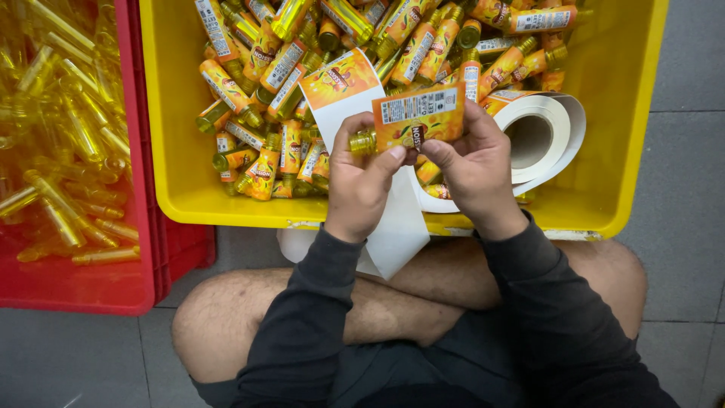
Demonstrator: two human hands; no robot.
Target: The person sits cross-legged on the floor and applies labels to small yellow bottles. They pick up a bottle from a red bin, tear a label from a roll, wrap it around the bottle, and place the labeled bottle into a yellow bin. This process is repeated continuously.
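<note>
Over the grey tiled floor (pixel 683 227), above the yellow crate (pixel 170 151) of labelled bottles (pixel 260 68), the left hand (pixel 361 185) grips a gold-capped small bottle (pixel 365 141) while the right hand (pixel 472 170) pinches an orange label (pixel 419 115) onto it (label roll (pixel 540 136) just beside, red crate (pixel 143 249) left).

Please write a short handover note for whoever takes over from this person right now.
Left hand: holds a small gold-capped bottle.
Right hand: presses an orange label onto that bottle.
Label roll lies in the yellow crate, its backing strip trailing over the rim.
Done: many labelled bottles piled in the yellow crate.
Left: unlabelled bottles fill the red crate.
</note>
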